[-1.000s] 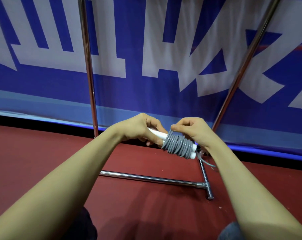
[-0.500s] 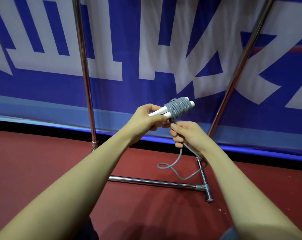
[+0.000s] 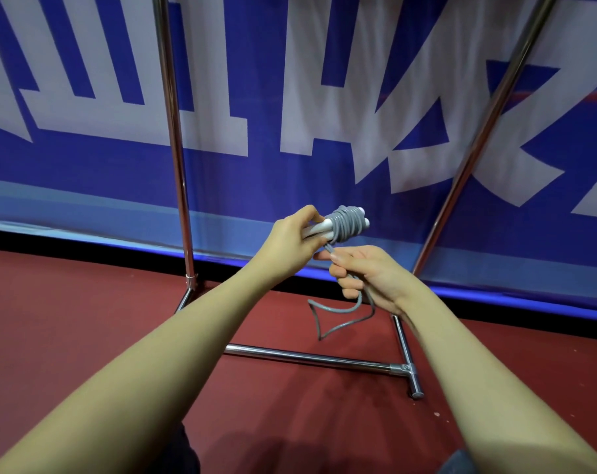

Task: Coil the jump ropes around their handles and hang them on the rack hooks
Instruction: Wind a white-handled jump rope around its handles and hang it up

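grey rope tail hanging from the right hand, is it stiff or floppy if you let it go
The grey rope tail sags in a kinked loop below the right hand, so it is probably floppy but springy. It looks thin, likely light. The coil on the handles might loosen if released.

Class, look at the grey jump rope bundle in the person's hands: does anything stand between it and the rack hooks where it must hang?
The hooks are out of view. The left hand grips the white handles wrapped in grey jump rope; the right hand holds the loose tail. Nothing visible blocks the way up between the chrome rack poles.
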